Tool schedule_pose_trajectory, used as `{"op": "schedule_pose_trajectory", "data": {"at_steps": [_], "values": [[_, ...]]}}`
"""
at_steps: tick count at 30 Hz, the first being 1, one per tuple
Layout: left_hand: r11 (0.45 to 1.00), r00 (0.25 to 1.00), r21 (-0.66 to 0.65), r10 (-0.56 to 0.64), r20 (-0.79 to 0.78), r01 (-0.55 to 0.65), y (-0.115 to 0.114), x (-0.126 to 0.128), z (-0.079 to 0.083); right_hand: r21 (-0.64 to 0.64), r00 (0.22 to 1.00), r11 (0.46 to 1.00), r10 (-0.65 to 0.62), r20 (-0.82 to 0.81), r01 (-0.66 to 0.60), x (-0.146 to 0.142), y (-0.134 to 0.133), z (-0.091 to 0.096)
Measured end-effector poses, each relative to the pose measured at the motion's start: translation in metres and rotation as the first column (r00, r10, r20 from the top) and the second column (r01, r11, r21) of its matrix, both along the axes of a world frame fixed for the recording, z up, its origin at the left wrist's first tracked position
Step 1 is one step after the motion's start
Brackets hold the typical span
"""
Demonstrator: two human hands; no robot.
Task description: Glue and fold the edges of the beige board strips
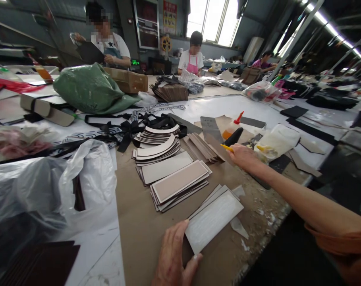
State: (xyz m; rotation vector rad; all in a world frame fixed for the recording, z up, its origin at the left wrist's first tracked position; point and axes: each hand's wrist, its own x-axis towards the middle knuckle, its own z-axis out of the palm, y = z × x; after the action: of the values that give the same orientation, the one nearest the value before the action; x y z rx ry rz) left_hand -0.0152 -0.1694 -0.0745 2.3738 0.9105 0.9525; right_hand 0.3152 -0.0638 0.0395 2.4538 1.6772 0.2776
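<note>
My left hand (174,254) is at the near left end of a pale rectangular panel (215,220), with fingers at one corner and thumb at the other. The panel's top looks whitish and streaky, and similar pieces lie partly under it. Farther right, my right hand (242,155) is closed around a thin yellow stick (226,147) whose tip pokes out past the fingers. Beside that hand is a white plastic bag (283,139) with a yellow bit in it; I cannot tell if this belongs to the stick. A dark rounded object (235,137) lies just behind the fingers.
Stacks of beige rectangular panels (182,180) and curved strips (156,149) stand ahead. A red-tipped glue bottle (230,129) is beyond my right hand. Clear plastic bags (87,178) cover the left side. Behind are a green bag (93,89), a cardboard box (129,80) and several people.
</note>
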Motion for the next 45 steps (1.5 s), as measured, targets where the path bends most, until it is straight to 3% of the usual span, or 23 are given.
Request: {"op": "schedule_pose_trajectory", "data": {"at_steps": [7, 13, 18, 23, 30, 37, 41, 45], "values": [[0.999, 0.999, -0.006, 0.052, 0.009, -0.052, -0.002, 0.003, 0.012, 0.031, 0.999, 0.999, 0.033, 0.010, -0.033, 0.014, -0.046, 0.009], [0.999, 0.998, -0.005, 0.053, 0.024, -0.053, -0.001, 0.004, 0.017, -0.081, 0.990, 0.990, 0.111, -0.083, -0.118, 0.034, -0.083, -0.007], [0.999, 0.999, 0.016, 0.050, -0.011, -0.050, 0.001, 0.002, 0.016, -0.076, 0.986, 0.986, 0.144, -0.084, -0.151, 0.036, -0.101, -0.012], [0.999, 0.998, -0.022, 0.022, -0.063, -0.024, 0.000, -0.002, 0.012, -0.166, 0.938, 0.923, 0.338, -0.077, -0.346, 0.031, -0.120, -0.012], [0.999, 0.998, -0.025, 0.032, -0.056, -0.034, 0.001, -0.001, 0.013, -0.195, 0.931, 0.926, 0.274, -0.241, -0.323, 0.034, -0.099, -0.033], [0.993, 0.999, -0.109, 0.033, -0.026, -0.036, 0.000, 0.000, 0.023, -0.214, 0.931, 0.941, 0.188, -0.313, -0.262, 0.042, -0.080, -0.044], [0.988, 0.999, -0.145, 0.042, -0.023, -0.045, 0.001, -0.002, 0.023, -0.190, 0.938, 0.960, 0.140, -0.318, -0.208, 0.042, -0.082, -0.043], [0.982, 0.999, -0.185, 0.039, 0.004, -0.038, 0.001, -0.003, 0.022, -0.124, 0.940, 0.972, 0.155, -0.304, -0.200, 0.045, -0.097, -0.028]]}}
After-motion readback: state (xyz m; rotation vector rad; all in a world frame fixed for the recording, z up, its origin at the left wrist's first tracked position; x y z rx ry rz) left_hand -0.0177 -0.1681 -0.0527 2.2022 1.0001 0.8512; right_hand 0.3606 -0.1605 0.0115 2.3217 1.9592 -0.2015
